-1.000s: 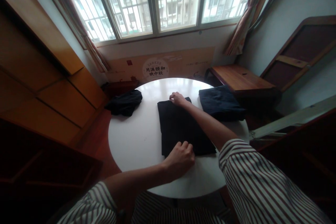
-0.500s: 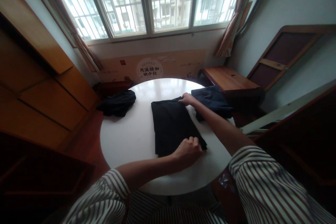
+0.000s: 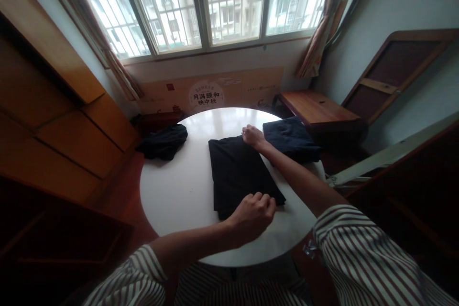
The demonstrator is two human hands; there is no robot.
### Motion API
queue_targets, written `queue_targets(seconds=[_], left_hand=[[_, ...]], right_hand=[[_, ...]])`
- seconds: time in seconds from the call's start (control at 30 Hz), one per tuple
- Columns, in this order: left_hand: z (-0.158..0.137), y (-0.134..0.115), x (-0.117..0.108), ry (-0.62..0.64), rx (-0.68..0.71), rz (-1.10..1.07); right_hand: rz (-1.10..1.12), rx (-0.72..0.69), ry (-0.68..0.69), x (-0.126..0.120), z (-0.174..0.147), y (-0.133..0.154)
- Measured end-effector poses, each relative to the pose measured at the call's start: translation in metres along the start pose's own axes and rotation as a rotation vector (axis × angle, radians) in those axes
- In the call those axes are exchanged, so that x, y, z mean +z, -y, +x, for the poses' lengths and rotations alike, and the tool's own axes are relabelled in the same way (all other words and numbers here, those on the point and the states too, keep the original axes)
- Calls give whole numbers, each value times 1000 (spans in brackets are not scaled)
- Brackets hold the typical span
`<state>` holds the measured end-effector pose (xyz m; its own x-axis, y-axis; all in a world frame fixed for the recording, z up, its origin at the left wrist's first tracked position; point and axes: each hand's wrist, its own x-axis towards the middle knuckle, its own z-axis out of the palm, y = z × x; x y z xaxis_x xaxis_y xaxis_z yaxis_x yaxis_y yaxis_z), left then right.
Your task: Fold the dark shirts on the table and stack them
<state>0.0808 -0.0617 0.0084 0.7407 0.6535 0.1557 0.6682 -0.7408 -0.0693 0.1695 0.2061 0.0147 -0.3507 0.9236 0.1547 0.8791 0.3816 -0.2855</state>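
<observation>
A folded black garment [image 3: 238, 172] lies on the white round table [image 3: 175, 201] in front of me. My right hand [image 3: 254, 136] is closed at its far right corner, fingers pinched on the cloth edge. Over the near edge, close to the near right corner, my left hand [image 3: 253, 213] is curled with the knuckles up; its fingertips are hidden behind the hand and appear to grip the fabric. The exact kind of garment does not show.
A crumpled dark cloth [image 3: 163, 142] hangs partly over the table's left edge. At the right edge lies a folded navy cloth [image 3: 292, 138], beside my right forearm. Beyond the table stand a wooden low table [image 3: 317, 106] and a printed panel [image 3: 204, 91] under the window.
Both hands have shifted slightly left, away from the garment's right corners. The near right corner now shows uncovered beside my left hand. The view has tilted slightly.
</observation>
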Motion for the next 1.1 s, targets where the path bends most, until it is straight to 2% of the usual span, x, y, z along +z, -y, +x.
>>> queue_targets(seconds=[0.13, 0.3, 0.5, 0.8, 0.9, 0.97, 1.1], left_hand=[[-38, 22, -16, 47, -142, -39], [-67, 34, -17, 59, -222, -145], [-64, 41, -15, 43, -241, -289], [-60, 32, 5, -29, -121, -107], [-64, 35, 0, -57, -118, -144], [-72, 41, -4, -106, -116, -188], [-102, 56, -5, -242, -143, -205]], right_hand=[[73, -205, 88, 2, 11, 10], [129, -295, 148, 18, 32, 27], [100, -305, 188, 35, 48, 46], [-15, -238, 122, 32, 45, 53], [-27, -261, 91, 24, 30, 58], [-15, -315, 66, 17, 6, 58], [52, -496, 41, 11, -79, 40]])
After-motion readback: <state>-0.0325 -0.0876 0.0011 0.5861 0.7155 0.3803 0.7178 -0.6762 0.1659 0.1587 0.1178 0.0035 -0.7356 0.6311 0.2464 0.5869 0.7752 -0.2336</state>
